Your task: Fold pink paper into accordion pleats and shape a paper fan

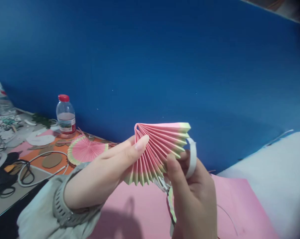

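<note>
A pleated paper fan, pink with a yellow-green edge, is held up in front of me. My left hand grips it near its folded centre, thumb on top and fingers behind. With thumb and fingers, my right hand pinches the fan's outer edge at the lower right. A white strip curls in a loop by the right fingers; where its ends go is hidden. Below the fan, part of another yellow-green-edged piece shows behind my right hand.
Pink sheets cover the surface below. At left are another pink paper fan, a red-capped bottle, cardboard discs, a white cable and tangled black cords. A blue wall stands close behind.
</note>
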`<action>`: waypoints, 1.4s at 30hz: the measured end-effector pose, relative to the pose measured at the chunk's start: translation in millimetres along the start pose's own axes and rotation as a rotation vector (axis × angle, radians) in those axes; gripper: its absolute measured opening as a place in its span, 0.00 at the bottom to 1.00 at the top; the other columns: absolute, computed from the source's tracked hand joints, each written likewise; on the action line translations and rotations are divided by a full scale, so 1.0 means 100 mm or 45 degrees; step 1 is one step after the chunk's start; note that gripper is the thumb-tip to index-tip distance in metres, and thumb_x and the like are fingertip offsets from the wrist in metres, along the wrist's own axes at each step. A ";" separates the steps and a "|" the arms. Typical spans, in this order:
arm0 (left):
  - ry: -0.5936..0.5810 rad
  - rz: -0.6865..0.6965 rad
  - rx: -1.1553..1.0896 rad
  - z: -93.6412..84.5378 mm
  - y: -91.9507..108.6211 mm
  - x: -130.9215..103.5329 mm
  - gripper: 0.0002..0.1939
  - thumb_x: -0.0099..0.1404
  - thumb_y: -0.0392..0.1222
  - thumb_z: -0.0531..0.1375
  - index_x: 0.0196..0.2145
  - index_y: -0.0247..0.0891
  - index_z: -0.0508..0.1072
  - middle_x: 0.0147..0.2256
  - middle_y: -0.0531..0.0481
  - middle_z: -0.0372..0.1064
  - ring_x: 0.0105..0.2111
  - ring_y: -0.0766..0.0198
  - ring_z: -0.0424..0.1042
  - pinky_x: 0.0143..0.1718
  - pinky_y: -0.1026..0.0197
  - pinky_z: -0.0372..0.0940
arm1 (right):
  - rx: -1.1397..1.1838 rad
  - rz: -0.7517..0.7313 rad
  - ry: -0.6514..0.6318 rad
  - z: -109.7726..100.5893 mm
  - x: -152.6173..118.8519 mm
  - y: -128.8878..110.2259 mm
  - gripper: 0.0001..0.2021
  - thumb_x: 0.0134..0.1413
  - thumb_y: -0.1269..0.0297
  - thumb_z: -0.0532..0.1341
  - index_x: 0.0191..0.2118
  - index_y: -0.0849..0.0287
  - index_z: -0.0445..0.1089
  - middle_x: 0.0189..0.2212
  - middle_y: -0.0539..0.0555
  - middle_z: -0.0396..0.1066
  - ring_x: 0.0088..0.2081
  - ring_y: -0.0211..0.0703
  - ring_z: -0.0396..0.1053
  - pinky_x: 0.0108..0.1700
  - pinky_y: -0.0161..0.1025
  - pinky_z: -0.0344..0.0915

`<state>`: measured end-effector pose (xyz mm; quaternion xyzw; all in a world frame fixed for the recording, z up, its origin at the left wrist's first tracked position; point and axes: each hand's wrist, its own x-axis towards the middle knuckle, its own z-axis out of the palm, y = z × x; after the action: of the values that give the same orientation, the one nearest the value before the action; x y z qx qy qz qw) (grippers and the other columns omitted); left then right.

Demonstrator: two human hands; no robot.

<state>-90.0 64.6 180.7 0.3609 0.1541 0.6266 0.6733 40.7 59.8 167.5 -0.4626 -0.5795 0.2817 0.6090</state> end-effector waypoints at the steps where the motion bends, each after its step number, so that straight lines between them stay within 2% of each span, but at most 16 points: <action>1: -0.006 -0.032 0.030 0.01 -0.02 0.01 0.11 0.63 0.42 0.57 0.39 0.38 0.77 0.43 0.50 0.74 0.57 0.53 0.58 0.58 0.55 0.58 | 0.009 0.032 -0.071 -0.02 0.01 0.01 0.09 0.52 0.57 0.60 0.29 0.57 0.67 0.20 0.47 0.61 0.22 0.33 0.60 0.21 0.29 0.59; 3: -0.003 -0.062 0.092 0.03 -0.07 0.02 0.14 0.64 0.45 0.56 0.43 0.38 0.75 0.46 0.50 0.72 0.58 0.52 0.56 0.58 0.54 0.58 | 0.039 0.088 -0.139 -0.04 0.02 0.03 0.11 0.52 0.55 0.60 0.28 0.58 0.66 0.19 0.46 0.60 0.21 0.33 0.58 0.20 0.30 0.57; 6: 0.054 0.018 0.081 0.06 -0.14 0.05 0.15 0.64 0.45 0.56 0.48 0.41 0.72 0.48 0.51 0.71 0.58 0.51 0.57 0.58 0.53 0.59 | 0.079 0.137 -0.161 -0.06 0.03 0.04 0.12 0.51 0.55 0.61 0.26 0.58 0.65 0.17 0.45 0.58 0.19 0.32 0.56 0.19 0.29 0.55; 11: 0.123 0.038 -0.042 0.17 -0.18 0.06 0.18 0.65 0.47 0.54 0.51 0.43 0.67 0.50 0.48 0.69 0.53 0.48 0.64 0.50 0.52 0.67 | 0.118 0.113 -0.266 -0.07 0.02 0.04 0.12 0.51 0.57 0.61 0.24 0.58 0.63 0.17 0.45 0.57 0.19 0.31 0.53 0.20 0.29 0.53; 16: 0.215 0.043 -0.159 0.24 -0.20 0.05 0.13 0.68 0.42 0.51 0.47 0.43 0.70 0.51 0.51 0.68 0.48 0.57 0.70 0.47 0.61 0.69 | 0.187 0.177 -0.375 -0.09 0.05 0.11 0.12 0.52 0.57 0.61 0.25 0.58 0.61 0.16 0.43 0.55 0.19 0.30 0.52 0.20 0.28 0.53; 19: 0.204 0.077 -0.238 0.23 -0.22 0.06 0.12 0.68 0.42 0.50 0.43 0.44 0.71 0.50 0.54 0.69 0.48 0.58 0.70 0.49 0.58 0.68 | 0.221 0.200 -0.446 -0.10 0.06 0.16 0.12 0.53 0.58 0.60 0.25 0.58 0.60 0.16 0.43 0.54 0.19 0.30 0.52 0.20 0.28 0.53; 23: 0.163 0.043 -0.306 0.23 -0.21 0.07 0.14 0.69 0.42 0.48 0.44 0.42 0.71 0.51 0.53 0.68 0.53 0.58 0.65 0.53 0.57 0.64 | 0.248 0.166 -0.443 -0.11 0.06 0.20 0.13 0.55 0.59 0.59 0.25 0.58 0.59 0.17 0.43 0.54 0.20 0.30 0.52 0.21 0.28 0.53; 29: 0.212 -0.026 -0.267 0.24 -0.17 0.04 0.14 0.69 0.45 0.49 0.44 0.43 0.71 0.52 0.51 0.66 0.53 0.53 0.65 0.53 0.50 0.64 | 0.206 0.178 -0.414 -0.07 0.04 0.18 0.14 0.53 0.58 0.60 0.24 0.58 0.58 0.17 0.43 0.53 0.19 0.30 0.50 0.20 0.28 0.53; 34: 0.091 0.025 -0.218 0.21 -0.18 0.04 0.14 0.68 0.45 0.49 0.43 0.41 0.72 0.53 0.49 0.66 0.53 0.49 0.65 0.53 0.46 0.63 | 0.275 0.206 -0.345 -0.03 0.02 0.11 0.14 0.51 0.53 0.59 0.25 0.58 0.61 0.17 0.44 0.53 0.18 0.31 0.50 0.18 0.29 0.51; 40: 0.033 0.044 -0.238 0.21 -0.16 0.02 0.14 0.70 0.41 0.47 0.40 0.39 0.72 0.50 0.50 0.69 0.53 0.56 0.65 0.53 0.55 0.64 | 0.238 0.219 -0.409 -0.07 0.00 0.07 0.14 0.52 0.52 0.58 0.26 0.56 0.62 0.17 0.45 0.54 0.18 0.32 0.53 0.19 0.30 0.55; 42: 0.007 0.058 -0.249 0.22 -0.16 0.01 0.13 0.70 0.41 0.47 0.40 0.40 0.71 0.49 0.50 0.70 0.52 0.56 0.66 0.52 0.54 0.64 | 0.261 0.222 -0.384 -0.07 -0.01 0.05 0.12 0.52 0.52 0.58 0.28 0.55 0.65 0.17 0.46 0.57 0.19 0.33 0.56 0.19 0.30 0.56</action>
<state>-63.7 60.0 185.8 0.2952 0.0856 0.6547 0.6906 48.1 59.7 163.1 -0.3992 -0.5902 0.4569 0.5325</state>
